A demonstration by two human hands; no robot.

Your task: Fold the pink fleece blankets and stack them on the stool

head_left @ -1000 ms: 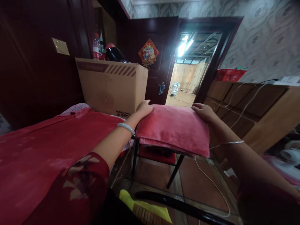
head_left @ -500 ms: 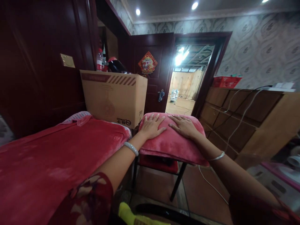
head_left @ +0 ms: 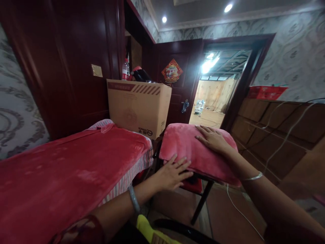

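Observation:
A folded pink plush cloth (head_left: 184,144) lies on top of a chair with a dark frame (head_left: 202,202) and a red seat. My right hand (head_left: 213,139) rests flat on the cloth's right half, its fingers stretched toward the far edge. At the near left edge of the cloth is my left hand (head_left: 175,173), palm down with fingers spread. Its fingertips overlap the cloth's edge; whether they touch it I cannot tell. Neither hand holds anything. To the left, a larger red plush cloth (head_left: 83,169) covers a surface, with striped fabric (head_left: 127,179) showing beneath its edge.
A large cardboard box (head_left: 137,108) stands behind the red-covered surface, with a bottle (head_left: 125,69) behind its top edge. An open doorway is beyond the chair. A wooden cabinet (head_left: 279,125) at right carries a red basket (head_left: 267,92); white cables hang across it.
My left hand has come off the top of the pink cloth, back toward me to its near edge. My right hand stays on the cloth. The view has turned left.

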